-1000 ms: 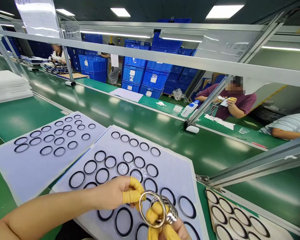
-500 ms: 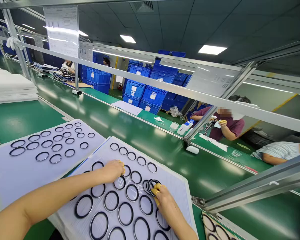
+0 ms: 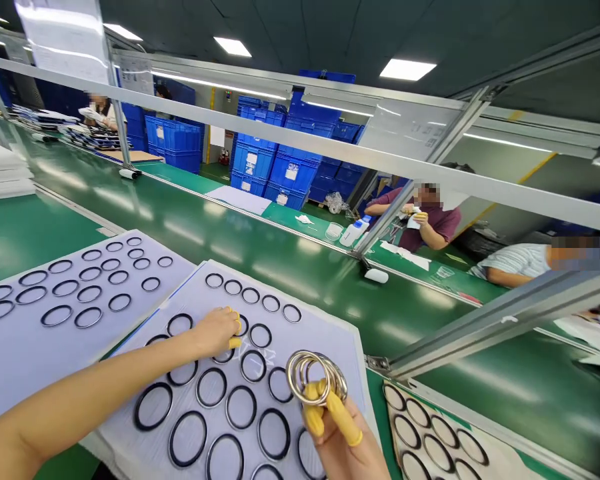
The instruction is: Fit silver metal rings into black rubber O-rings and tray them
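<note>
My right hand, with yellow finger covers, is closed on a small bunch of shiny metal rings, lifted above the near sheet and tilted with their bright sides showing. My left hand, also with yellow finger covers, lies low over the middle of the same white sheet. Its fingers are bent, with a gap between the thumb and the others, beside a dark-edged ring; its palm side is hidden. Several dark rings of the same kind lie flat in rows on the sheet, such as a ring between the hands.
A second white sheet with rings lies to the left. At the lower right is a board with larger-looking rings. Beyond runs a green conveyor belt. A metal post slants at right. Co-workers sit across, one in a maroon top.
My right hand has raised the rings off the sheet and turned them, so their shiny sides face me. My left thumb has moved apart from its fingers. The view has shifted to the right.
</note>
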Tool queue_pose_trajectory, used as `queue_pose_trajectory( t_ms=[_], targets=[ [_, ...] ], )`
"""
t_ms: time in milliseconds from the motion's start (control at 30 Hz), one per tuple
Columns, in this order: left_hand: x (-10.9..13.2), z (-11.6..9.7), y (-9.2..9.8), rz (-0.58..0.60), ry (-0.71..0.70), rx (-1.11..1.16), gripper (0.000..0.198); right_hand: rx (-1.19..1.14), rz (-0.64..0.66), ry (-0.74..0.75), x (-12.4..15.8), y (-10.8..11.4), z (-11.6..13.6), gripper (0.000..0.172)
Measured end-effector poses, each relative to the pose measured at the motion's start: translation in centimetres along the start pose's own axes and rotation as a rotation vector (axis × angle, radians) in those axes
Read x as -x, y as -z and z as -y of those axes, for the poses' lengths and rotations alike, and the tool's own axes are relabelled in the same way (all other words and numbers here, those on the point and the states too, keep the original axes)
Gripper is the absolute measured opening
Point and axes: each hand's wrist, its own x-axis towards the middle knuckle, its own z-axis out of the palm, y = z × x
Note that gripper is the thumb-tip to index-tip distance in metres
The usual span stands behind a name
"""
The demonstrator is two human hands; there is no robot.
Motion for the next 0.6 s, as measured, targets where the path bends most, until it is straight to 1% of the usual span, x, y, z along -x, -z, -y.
queue_pose_trajectory(
  t_ms=[67,133,200,300,433,467,500,567,600],
  targets=[
    [-0.4,-0.5,-0.3,-0.007,0.021,0.034,0.009,-0.178,-0.015,-0.073,1.6,-1.4,0.2,0.033],
    [-0.6,-0.8,-0.2,-0.025,0.042,0.087,0.012,-0.273,-0.040,-0.131,2.7,-2.5,0.4,0.032],
    [-0.5,-1.0,0.3,-0.057,0.063,0.163,0.013,-0.338,-0.039,-0.176,3.4,-2.9,0.5,0.029],
    [0.2,-1.9,1.6,-0.102,0.092,0.330,0.016,-0.414,0.056,-0.163,3.6,-2.8,0.1,0.023],
    [2.1,-4.1,3.7,-0.077,0.101,0.606,0.027,-0.493,0.128,-0.129,3.3,-1.9,-1.1,0.017],
    [2.6,-4.8,4.1,-0.068,0.109,0.701,0.030,-0.510,0.137,-0.135,3.3,-1.7,-1.3,0.017],
    [3.1,-5.4,4.5,-0.056,0.124,0.843,0.031,-0.532,0.138,-0.141,3.3,-1.5,-1.4,0.017],
    [4.0,-6.4,5.2,-0.015,0.164,1.215,0.032,-0.579,0.112,-0.154,3.5,-1.1,-1.4,0.018],
    [4.3,-6.9,5.4,0.020,0.181,1.394,0.033,-0.598,0.074,-0.166,3.6,-1.0,-1.3,0.019]
  ],
)
